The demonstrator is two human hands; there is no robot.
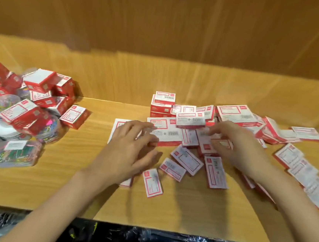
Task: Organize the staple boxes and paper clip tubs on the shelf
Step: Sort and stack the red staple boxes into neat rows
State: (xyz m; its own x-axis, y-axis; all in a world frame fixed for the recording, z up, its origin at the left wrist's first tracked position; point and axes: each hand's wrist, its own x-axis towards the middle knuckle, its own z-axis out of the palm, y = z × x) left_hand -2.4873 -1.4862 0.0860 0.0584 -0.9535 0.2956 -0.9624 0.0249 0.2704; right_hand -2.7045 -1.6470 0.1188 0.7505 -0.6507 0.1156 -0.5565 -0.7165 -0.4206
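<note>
Small red-and-white staple boxes (pixel 187 161) lie scattered flat across the middle and right of the wooden shelf (pixel 62 185). A larger flat box (pixel 165 131) lies among them, and a short stack (pixel 163 103) stands behind it. My left hand (pixel 130 153) hovers over the loose boxes with its fingers spread and holds nothing. My right hand (pixel 237 145) reaches into the heap, fingers and thumb pinched on a small staple box (pixel 224 144). At the far left, clear paper clip tubs (pixel 17 152) with coloured clips lie in a pile under red cube boxes (pixel 40 83).
The shelf's wooden back panel (pixel 162 34) rises right behind the boxes. Bare shelf surface runs between the left pile and the middle heap. Below the shelf's front edge lie dark plastic-wrapped goods (pixel 144 241).
</note>
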